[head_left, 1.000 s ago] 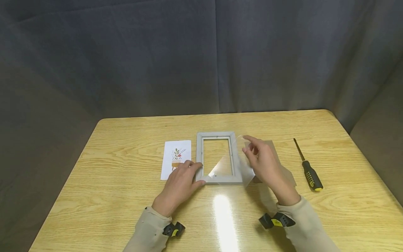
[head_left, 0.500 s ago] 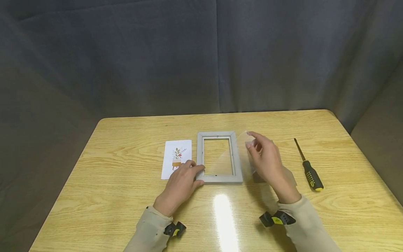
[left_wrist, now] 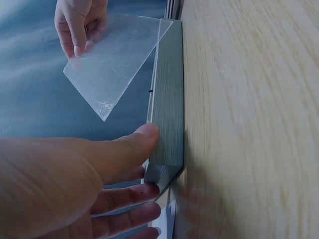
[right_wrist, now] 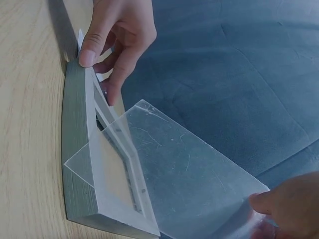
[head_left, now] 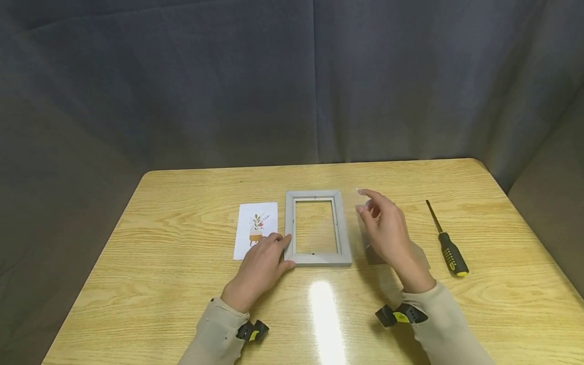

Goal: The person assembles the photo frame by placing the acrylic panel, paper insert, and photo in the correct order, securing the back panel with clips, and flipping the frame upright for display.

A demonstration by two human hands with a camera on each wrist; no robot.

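A grey picture frame (head_left: 319, 259) lies flat on the table, its rectangular opening facing up. My left hand (head_left: 261, 266) holds its near left corner; the left wrist view has the thumb on the frame's near side. Between thumb and fingers my right hand (head_left: 387, 230) pinches a scratched clear plastic sheet (right_wrist: 184, 164). In both wrist views the sheet is tilted above the frame, one corner reaching over its near side. From the head view the sheet is almost invisible. A white card (head_left: 246, 218) with a printed potted plant lies left of the frame, partly under my left fingers.
A brown board (head_left: 375, 257) lies under my right hand and is partly hidden by it. Farther right is a screwdriver (head_left: 449, 248) with a black and yellow handle. A dark curtain (head_left: 292, 91) hangs behind the wooden table (head_left: 182, 304).
My right hand has shifted slightly right and away from me, and the clear sheet's glare over the frame has faded as its tilt changed. My left hand stays at the frame corner.
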